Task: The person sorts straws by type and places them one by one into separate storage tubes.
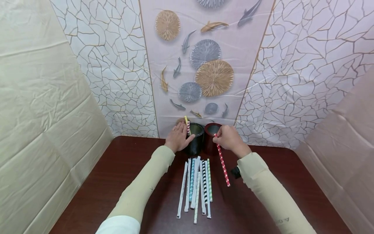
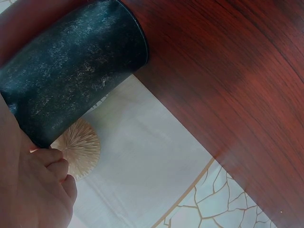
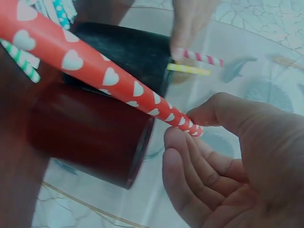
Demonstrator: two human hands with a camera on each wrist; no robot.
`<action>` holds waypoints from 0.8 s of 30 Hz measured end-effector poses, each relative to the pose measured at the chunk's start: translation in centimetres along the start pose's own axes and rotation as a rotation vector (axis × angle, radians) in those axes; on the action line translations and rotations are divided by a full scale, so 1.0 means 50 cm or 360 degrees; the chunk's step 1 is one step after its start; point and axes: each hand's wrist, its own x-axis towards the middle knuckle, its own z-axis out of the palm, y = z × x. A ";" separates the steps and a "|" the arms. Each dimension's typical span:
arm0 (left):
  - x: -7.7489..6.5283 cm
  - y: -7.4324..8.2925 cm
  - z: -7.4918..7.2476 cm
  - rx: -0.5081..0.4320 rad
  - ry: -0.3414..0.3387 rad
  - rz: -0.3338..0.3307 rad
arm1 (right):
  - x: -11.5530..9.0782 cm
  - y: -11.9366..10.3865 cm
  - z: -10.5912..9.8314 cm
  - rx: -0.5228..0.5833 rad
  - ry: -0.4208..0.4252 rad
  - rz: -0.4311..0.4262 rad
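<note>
My right hand point(image 1: 230, 139) pinches one end of a red paper straw with white hearts point(image 1: 223, 162) between thumb and fingertips. The straw slants down toward me, its pinched end close to the rim of a dark red cup point(image 3: 90, 135). Left of that cup stands a black cup point(image 1: 194, 144). My left hand point(image 1: 179, 136) rests at the black cup's left rim, thumb stretched along the near side. Beside its fingers, a yellow straw point(image 3: 188, 69) and a pink-and-white striped straw point(image 3: 203, 57) stick out of the black cup.
Several straws lie side by side on the brown table point(image 1: 125, 182) in front of the cups: white-wrapped ones point(image 1: 182, 190), a blue dotted one point(image 1: 191, 180), a black-and-white striped one point(image 1: 205, 182) and a green striped one point(image 1: 209, 182). A patterned cloth point(image 1: 122, 81) hangs behind.
</note>
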 end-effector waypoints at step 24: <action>0.005 -0.002 0.006 0.0026 0.0030 0.0001 | 0.035 -0.081 -0.074 0.0211 0.0670 -0.0227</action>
